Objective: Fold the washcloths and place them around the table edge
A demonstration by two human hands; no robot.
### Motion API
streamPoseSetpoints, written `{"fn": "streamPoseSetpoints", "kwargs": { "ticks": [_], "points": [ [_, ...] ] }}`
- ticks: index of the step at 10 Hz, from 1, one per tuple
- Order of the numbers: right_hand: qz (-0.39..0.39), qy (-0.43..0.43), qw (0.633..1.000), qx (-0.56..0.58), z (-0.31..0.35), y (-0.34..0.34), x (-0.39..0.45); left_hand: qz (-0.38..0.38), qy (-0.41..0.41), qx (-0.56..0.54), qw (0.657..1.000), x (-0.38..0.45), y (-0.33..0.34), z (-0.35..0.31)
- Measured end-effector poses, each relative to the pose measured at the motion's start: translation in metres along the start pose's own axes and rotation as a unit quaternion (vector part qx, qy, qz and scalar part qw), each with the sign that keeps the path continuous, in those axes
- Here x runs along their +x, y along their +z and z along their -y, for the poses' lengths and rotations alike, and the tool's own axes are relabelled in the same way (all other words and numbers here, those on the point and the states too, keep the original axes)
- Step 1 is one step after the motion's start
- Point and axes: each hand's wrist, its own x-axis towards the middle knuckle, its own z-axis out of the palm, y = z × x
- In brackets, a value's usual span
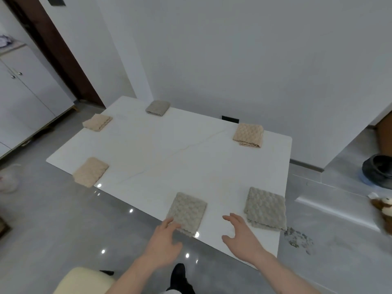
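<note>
Tabletop [161, 149]: white, six folded washcloths along its edges.
Nearest washcloth [187, 212]: soft, light; likely best pinched at a corner.
Left hand [164, 240]: fingers relaxed, touching it.
Right hand [241, 236]: fingers spread, empty.

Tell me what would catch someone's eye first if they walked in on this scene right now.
Six folded washcloths ring the white table: three beige ones along the left side and far right, three grey ones at the far edge and near edge. Closest in, the left hand touches the corner of the near grey washcloth, while the right hand hovers open beside the grey washcloth at the near right corner.
</note>
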Motion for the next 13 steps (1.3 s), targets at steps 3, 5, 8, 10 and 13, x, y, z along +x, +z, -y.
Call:
{"fn": "streamPoseSetpoints", "kwargs": {
  "ticks": [3,5,8,10,13],
  "points": [
    [-0.008,0.051,0.992,-0.113,0.047,0.066,0.033,0.058,0.006,0.101,0.993,0.046,-0.050,0.072],
    [0.014,0.091,0.981,-0.172,0.096,0.136,0.076,0.060,0.041,0.183,0.980,0.072,-0.099,0.149],
    [0.053,0.150,0.958,-0.238,0.124,0.175,0.087,0.084,0.035,0.232,0.969,0.079,-0.122,0.205],
    [0.061,0.144,0.960,-0.230,0.120,0.173,0.087,0.072,0.021,0.222,0.972,0.071,-0.132,0.205],
    [-0.006,0.154,0.968,-0.200,0.128,0.174,0.106,0.020,-0.060,0.205,0.977,0.054,-0.172,0.251]
  ]
}}
